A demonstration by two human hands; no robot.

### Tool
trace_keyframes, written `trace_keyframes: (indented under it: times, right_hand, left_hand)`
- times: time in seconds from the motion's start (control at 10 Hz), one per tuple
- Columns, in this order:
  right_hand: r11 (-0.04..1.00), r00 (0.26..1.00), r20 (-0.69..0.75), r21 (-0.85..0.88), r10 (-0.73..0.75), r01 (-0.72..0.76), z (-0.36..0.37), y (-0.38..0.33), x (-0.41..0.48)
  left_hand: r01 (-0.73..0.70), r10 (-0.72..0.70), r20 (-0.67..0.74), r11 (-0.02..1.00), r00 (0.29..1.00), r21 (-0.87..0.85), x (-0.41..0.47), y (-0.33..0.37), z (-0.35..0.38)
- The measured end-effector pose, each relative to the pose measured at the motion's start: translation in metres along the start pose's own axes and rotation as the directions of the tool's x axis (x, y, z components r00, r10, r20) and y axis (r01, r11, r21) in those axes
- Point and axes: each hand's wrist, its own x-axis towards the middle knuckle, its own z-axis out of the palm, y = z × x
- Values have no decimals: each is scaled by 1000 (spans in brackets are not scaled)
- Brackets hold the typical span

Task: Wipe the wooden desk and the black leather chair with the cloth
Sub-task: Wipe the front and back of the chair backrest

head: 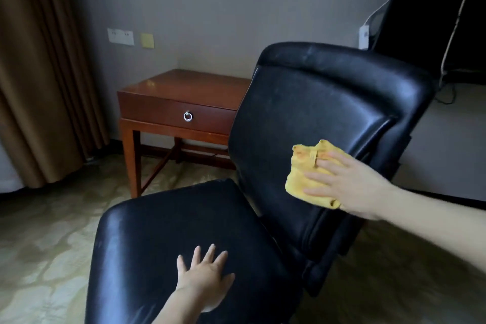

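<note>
A black leather chair point(302, 113) fills the middle of the head view, its backrest tilted away to the right. My right hand point(352, 187) presses a folded yellow cloth point(302, 173) flat against the lower right of the backrest, fingers straight over the cloth. My left hand point(205, 276) rests flat on the seat cushion near its front, fingers spread and holding nothing. A small wooden desk point(181, 102) with one drawer and a ring pull stands behind the chair in the corner.
Brown curtains point(39, 73) hang at the left. The grey wall carries outlets point(120, 36) and a yellow note point(147, 40). A dark screen point(434, 8) with trailing cables stands at the upper right. Patterned carpet point(47, 244) covers the floor.
</note>
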Motion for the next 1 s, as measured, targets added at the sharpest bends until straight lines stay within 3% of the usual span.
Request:
trace_keyframes:
  times: [0.1, 0.2, 0.4, 0.5, 0.7, 0.8, 0.9, 1.0]
  right_hand:
    - [987, 975, -155, 46, 158, -152, -7, 31, -37]
    - [939, 915, -216, 115, 342, -324, -7, 66, -60]
    - [787, 784, -151, 277, 602, -551, -1, 93, -62]
    - [709, 751, -35, 359, 660, -607, -9, 108, -49]
    - [674, 781, 150, 425, 606, -605, -20, 153, 1]
    - [669, 829, 148, 523, 539, -528, -17, 193, 33]
    - [571, 859, 57, 724, 510, -387, 0, 242, 82]
    - [340, 843, 50, 901, 535, -269, 7, 268, 106]
  left_hand:
    - [-16, 13, -74, 999, 997, -36, -16, 7, -7]
    - [-67, 55, -152, 995, 987, -75, -26, 24, -21]
    - [-212, 158, -328, 967, 932, -138, -35, 65, -76]
    - [-270, 205, -399, 956, 894, -112, -39, 79, -109]
    - [-339, 276, -482, 940, 832, -47, -20, 93, -169]
    - [-385, 307, -529, 922, 791, -40, 19, 102, -206]
    - [-422, 303, -569, 903, 764, -85, 68, 118, -245]
    - [-418, 284, -532, 896, 798, -149, 104, 134, -278]
